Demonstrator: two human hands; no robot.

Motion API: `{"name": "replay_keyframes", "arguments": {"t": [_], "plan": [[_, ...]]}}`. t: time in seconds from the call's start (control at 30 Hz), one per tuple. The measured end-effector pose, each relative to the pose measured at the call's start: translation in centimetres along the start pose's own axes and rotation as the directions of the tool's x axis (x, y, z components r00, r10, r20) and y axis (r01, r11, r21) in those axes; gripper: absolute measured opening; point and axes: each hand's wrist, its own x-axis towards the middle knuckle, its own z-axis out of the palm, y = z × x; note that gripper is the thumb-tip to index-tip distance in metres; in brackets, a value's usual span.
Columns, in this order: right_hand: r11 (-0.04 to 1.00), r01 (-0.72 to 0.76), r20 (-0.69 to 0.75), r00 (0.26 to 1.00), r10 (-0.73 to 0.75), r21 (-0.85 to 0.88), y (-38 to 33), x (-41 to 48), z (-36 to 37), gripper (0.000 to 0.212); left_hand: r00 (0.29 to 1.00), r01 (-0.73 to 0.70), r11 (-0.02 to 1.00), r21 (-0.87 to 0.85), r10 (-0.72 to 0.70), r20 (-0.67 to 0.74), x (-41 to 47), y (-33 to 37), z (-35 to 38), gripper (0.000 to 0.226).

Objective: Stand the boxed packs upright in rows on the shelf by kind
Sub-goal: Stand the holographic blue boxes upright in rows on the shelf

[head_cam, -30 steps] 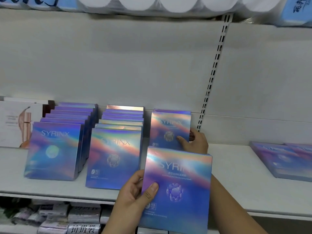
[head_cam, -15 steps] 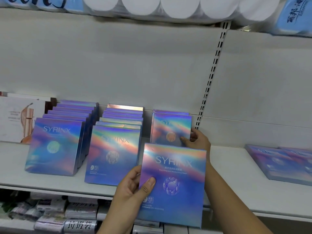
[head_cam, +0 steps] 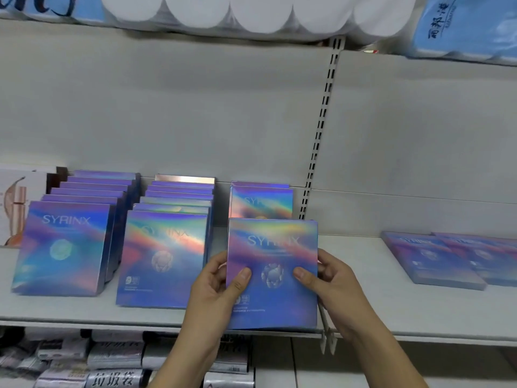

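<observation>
Our left hand point(head_cam: 212, 289) and right hand point(head_cam: 333, 278) gripping an upright holographic pack point(head_cam: 272, 273) by its sides, at the front edge of the shelf point(head_cam: 391, 312), short row point(head_cam: 261, 201) behind

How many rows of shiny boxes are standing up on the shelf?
3: a left row, a middle row, and a short right row behind the box held by the left hand and right hand. Two more boxes lie flat far right; others may be hidden.

held box point(head_cam: 272, 273) before upright rows point(head_cam: 167, 233), on shelf point(head_cam: 363, 303)
</observation>
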Motion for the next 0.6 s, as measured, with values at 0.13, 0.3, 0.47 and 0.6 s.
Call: {"name": "replay_keyframes", "arguments": {"t": [0.13, 0.3, 0.47, 0.6], "plan": [[0.999, 0.028, -0.125, 0.992, -0.031, -0.029, 0.3, 1.8, -1.0, 0.030, 1.000, -0.014, 0.993, 0.117, 0.015, -0.008, -0.4, 1.1, 0.1, 0.067], [0.995, 0.028, -0.186, 0.981, -0.045, -0.094, 1.0, 5.9, -0.3, 0.029, 0.999, 0.030, 0.980, 0.199, -0.037, 0.032, -1.2, 2.7, -0.7, 0.075], [0.975, 0.020, -0.202, 0.977, -0.065, -0.221, 1.9, 9.3, 2.2, 0.026, 0.998, 0.056, 0.968, 0.245, -0.062, 0.017, -1.6, 2.7, -1.2, 0.055], [0.860, -0.009, -0.326, 0.927, -0.184, -0.511, 2.6, 10.0, 2.6, 0.024, 0.998, 0.057, 0.957, 0.285, -0.062, 0.007, -1.9, 2.4, -2.5, 0.050]]}}
